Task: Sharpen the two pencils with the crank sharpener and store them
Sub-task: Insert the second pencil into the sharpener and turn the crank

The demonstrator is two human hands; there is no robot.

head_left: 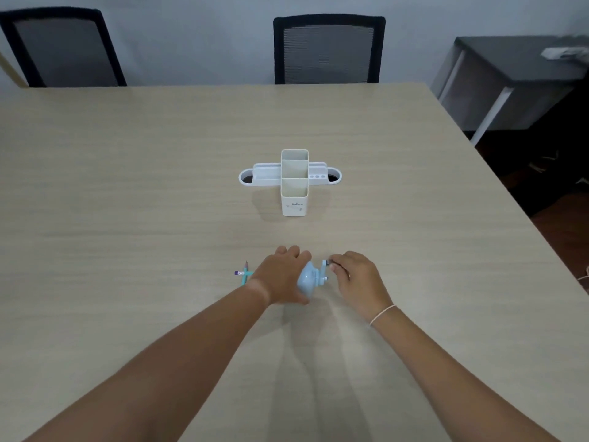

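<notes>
A light blue crank sharpener (308, 280) stands on the table near me. My left hand (282, 277) lies over its left side and grips its body. My right hand (355, 277) pinches the crank handle (325, 264) at the sharpener's right end. Two teal pencils cross just left of my left hand: one (245, 272) points away from me with a sharp tip, the other (241, 273) lies sideways with a purple end and runs under my hand toward the sharpener. A white desk organizer (294, 183) with two tall compartments stands farther back, its compartments empty.
The beige wooden table (127, 186) spreads wide on all sides. Two black mesh chairs (328, 49) stand at the far edge. A dark side table (516, 68) sits beyond the right corner.
</notes>
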